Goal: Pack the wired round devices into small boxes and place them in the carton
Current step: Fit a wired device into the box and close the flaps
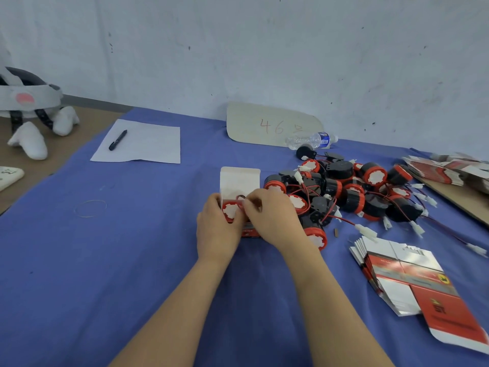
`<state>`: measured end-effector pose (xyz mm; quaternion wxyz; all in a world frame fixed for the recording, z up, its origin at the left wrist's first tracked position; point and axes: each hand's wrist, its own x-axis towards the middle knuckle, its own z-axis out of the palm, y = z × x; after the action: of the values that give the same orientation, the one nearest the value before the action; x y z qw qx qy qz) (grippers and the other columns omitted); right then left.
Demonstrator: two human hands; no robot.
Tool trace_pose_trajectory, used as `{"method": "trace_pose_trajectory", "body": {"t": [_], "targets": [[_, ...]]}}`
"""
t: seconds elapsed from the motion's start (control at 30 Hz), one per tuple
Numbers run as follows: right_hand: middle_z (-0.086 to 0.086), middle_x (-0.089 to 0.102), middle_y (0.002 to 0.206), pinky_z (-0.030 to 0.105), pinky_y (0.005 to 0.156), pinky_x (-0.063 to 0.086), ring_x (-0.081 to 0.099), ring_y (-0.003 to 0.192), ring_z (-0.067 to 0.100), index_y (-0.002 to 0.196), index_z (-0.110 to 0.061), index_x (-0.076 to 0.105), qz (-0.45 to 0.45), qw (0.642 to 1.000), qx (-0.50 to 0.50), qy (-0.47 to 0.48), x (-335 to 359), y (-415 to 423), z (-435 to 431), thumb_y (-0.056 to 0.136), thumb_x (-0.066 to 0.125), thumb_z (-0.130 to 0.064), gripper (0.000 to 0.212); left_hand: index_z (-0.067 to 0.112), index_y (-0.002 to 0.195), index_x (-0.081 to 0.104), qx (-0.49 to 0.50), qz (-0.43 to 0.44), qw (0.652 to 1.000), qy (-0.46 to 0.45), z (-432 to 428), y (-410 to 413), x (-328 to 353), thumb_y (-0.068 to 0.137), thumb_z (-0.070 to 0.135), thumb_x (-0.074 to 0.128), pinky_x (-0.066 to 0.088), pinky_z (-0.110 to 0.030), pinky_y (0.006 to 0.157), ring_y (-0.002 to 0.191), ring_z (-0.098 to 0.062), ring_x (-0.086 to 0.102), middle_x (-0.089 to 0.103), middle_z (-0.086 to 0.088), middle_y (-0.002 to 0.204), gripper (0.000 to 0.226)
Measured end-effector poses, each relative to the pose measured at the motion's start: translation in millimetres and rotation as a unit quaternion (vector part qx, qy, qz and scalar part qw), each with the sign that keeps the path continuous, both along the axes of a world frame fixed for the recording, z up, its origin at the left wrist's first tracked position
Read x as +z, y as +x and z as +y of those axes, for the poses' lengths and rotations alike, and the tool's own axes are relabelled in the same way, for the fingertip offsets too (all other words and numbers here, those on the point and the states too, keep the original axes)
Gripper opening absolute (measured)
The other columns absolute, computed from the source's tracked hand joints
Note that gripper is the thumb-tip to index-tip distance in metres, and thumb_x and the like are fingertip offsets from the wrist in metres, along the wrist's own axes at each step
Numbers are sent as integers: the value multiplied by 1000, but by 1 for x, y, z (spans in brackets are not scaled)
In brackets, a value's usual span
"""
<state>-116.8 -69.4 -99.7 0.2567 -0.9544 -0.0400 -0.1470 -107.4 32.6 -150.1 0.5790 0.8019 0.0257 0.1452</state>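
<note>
Working at the blue bench (pixel 105 260) beside the pile of wired devices (pixel 352 192), you are holding the small box (pixel 239 181), flap open, in the closed grip of your left hand (pixel 215 229) so your right hand (pixel 272 218) is pinching the round device (pixel 229 210) by its wire, apparently to tuck it inside.
</note>
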Motion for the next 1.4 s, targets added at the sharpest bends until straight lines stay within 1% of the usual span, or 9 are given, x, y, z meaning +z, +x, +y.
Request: {"method": "trace_pose_trajectory", "body": {"t": [0.17,0.47,0.6,0.83,1.0,1.07,1.2,1.3,1.4], "targets": [[-4,48,92,25,75,37,44,92,14,104,-16,71,-54,998,5,-35,-9,-2,2,94,56,-33,25,18,118,49,-1,2,1000,0,0,-1,1,90,30,57,52,-45,83,103,-24,58,61,0,110,31],[5,63,95,29,70,44,57,86,21,105,-13,66,-45,997,-14,-68,20,0,-1,98,48,-21,21,20,115,49,10,13,1000,1,-1,2,0,91,22,51,54,-43,81,102,-22,58,60,0,110,24],[6,61,98,27,67,40,54,87,21,102,-12,64,-39,991,-23,-129,23,5,7,94,49,-9,17,23,106,46,16,14,1000,-6,-1,2,0,91,21,52,54,-44,82,103,-23,58,61,0,109,16],[1,45,90,28,71,39,47,85,19,103,-13,63,-41,994,-5,-98,17,4,7,94,49,-11,16,20,107,48,19,6,1000,10,-2,3,0,90,22,53,53,-46,81,101,-25,58,60,0,108,18],[5,58,80,35,68,46,54,79,22,82,-9,63,0,994,-42,-102,4,3,3,91,55,-43,36,15,115,49,10,-10,1000,13,-1,0,0,91,26,55,51,-47,84,104,-25,56,60,-1,111,27],[5,56,78,35,68,45,54,76,22,80,-10,62,-16,993,-56,-105,-1,1,0,93,53,-43,37,15,117,49,9,-16,1000,16,-1,0,0,91,26,56,51,-45,84,105,-24,55,60,-1,113,29],[8,59,97,38,76,47,56,88,27,106,-16,58,-27,996,-48,-73,-9,-1,-2,95,53,-29,18,15,116,49,12,-15,1000,19,-1,0,0,91,24,55,51,-44,84,105,-24,55,60,-1,112,27],[9,59,112,41,86,46,56,99,30,135,-29,49,-31,997,-33,-55,-12,-2,-6,97,48,-26,37,15,119,48,13,-12,1000,21,-1,0,-1,92,25,55,52,-44,85,107,-23,55,59,-2,115,30],[5,66,111,38,88,43,55,102,25,128,-26,60,-58,993,-36,-99,-13,-3,-7,100,43,-28,33,15,121,48,11,-13,1000,23,0,1,-1,92,25,55,52,-43,86,108,-23,54,58,-2,117,31]]}}
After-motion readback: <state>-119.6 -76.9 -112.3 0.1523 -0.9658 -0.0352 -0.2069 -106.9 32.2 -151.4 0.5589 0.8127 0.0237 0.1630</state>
